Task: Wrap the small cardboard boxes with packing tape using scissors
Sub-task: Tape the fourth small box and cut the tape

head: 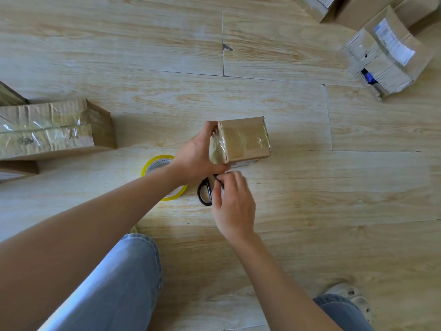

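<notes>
Head view. A small cube-shaped box of brown corrugated cardboard stands mid-floor on pale wood-grain planks. Glossy clear packing tape is wrinkled across its top and left face. The left hand holds the box in a wide grip, fingers over the upper left edge and thumb at the lower left corner. The right hand lies just below the box. Its grip is narrow, with fingers curled on a pair of scissors with smooth black oval handle loops; the blades are hidden by the hands. A ring-shaped tape roll with a yellow rim lies flat on the floor beneath the left wrist, just beside the scissors. Toward the floor's left side sits a large oblong cardboard box, creased and covered with crinkled tape. Toward the far right corner is a cluster of taped cardboard boxes bearing white printed labels. Blue denim trouser legs and a pale perforated shoe occupy the near side.
</notes>
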Available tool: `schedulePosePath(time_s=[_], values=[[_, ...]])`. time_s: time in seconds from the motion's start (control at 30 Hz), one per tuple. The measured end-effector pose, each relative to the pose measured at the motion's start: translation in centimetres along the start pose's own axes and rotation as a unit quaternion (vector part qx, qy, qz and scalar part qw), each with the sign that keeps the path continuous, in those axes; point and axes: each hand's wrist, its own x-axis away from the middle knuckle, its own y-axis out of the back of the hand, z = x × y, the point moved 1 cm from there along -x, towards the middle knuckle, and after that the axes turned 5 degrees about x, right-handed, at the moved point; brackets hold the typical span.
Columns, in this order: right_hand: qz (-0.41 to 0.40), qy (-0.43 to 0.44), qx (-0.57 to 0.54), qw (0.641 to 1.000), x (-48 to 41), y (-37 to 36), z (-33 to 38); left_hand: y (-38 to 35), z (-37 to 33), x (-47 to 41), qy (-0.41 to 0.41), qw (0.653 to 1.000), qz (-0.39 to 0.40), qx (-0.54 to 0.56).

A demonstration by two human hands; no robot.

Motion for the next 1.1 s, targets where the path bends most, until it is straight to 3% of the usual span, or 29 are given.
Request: schedulePosePath(time_s=[0.1, 0.2, 0.27, 0.37, 0.43, 0.5, 0.57, 0.67, 0.77, 0.93, 1.1], values=[[-0.198, 0.016, -0.031, 0.979, -1.4, 1.8, -0.1, 0.2, -0.7, -0.3, -0.023, 1.0, -0.022, 0.0], [-0.25, -0.047, -0.054, 0.966, -3.7, 3.2, -0.4, 0.9, -1.5, -0.7, -0.031, 0.999, -0.038, 0.005], [-0.235, -0.094, -0.098, 0.962, -5.3, 3.9, -0.5, 1.2, -1.8, -0.9, -0.026, 0.999, -0.026, 0.004], [-0.117, -0.163, -0.245, 0.949, -7.4, 4.1, -1.0, 1.3, -2.3, -0.9, -0.004, 0.999, 0.0, -0.04], [-0.06, -0.187, -0.283, 0.939, -8.0, 3.9, -1.4, 1.0, -2.4, -0.9, 0.004, 0.999, 0.021, -0.03], [-0.057, -0.198, -0.297, 0.932, -8.2, 3.9, -1.5, 0.6, -2.2, -0.8, 0.018, 0.999, 0.017, 0.044], [-0.07, -0.211, -0.306, 0.926, -8.3, 3.9, -1.7, 0.5, -1.6, -0.6, 0.083, 0.985, -0.041, 0.143], [-0.056, -0.233, -0.315, 0.918, -8.3, 3.7, -2.3, 0.2, 0.3, -0.6, 0.215, 0.946, -0.08, 0.231], [-0.057, -0.237, -0.328, 0.913, -7.9, 3.3, -2.7, -0.4, 1.5, -0.9, 0.278, 0.903, -0.07, 0.32], [-0.068, -0.253, -0.346, 0.901, -8.0, 2.7, -3.6, -1.5, 2.1, -0.5, 0.231, 0.894, -0.059, 0.38], [-0.02, -0.246, -0.339, 0.908, -8.5, 2.2, -4.2, -2.1, 2.9, 0.2, 0.206, 0.871, 0.007, 0.445]])
